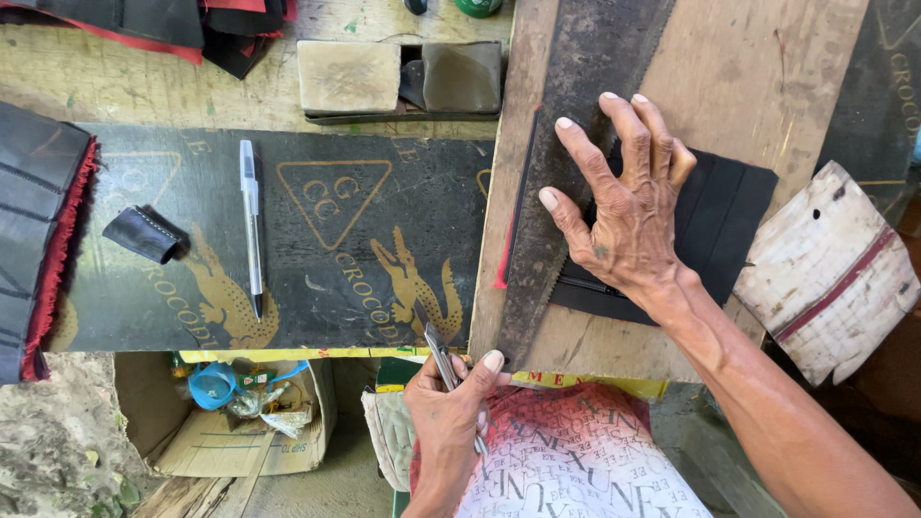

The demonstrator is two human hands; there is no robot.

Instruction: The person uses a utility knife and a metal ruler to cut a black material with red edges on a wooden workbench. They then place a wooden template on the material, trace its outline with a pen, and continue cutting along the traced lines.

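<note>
Head view: my right hand [628, 206] lies flat with fingers spread, its grip open, pressing a saw blade [566, 144] down on a black leather piece [724, 216] that rests on a wooden board [748, 77]. My left hand [446, 422] at the near edge of the tabletop [144, 86] has its grip pinching a small knife [443, 360], tip touching the blade's lower end. A pen [251, 225] lies well apart on a black sheet [317, 249].
</note>
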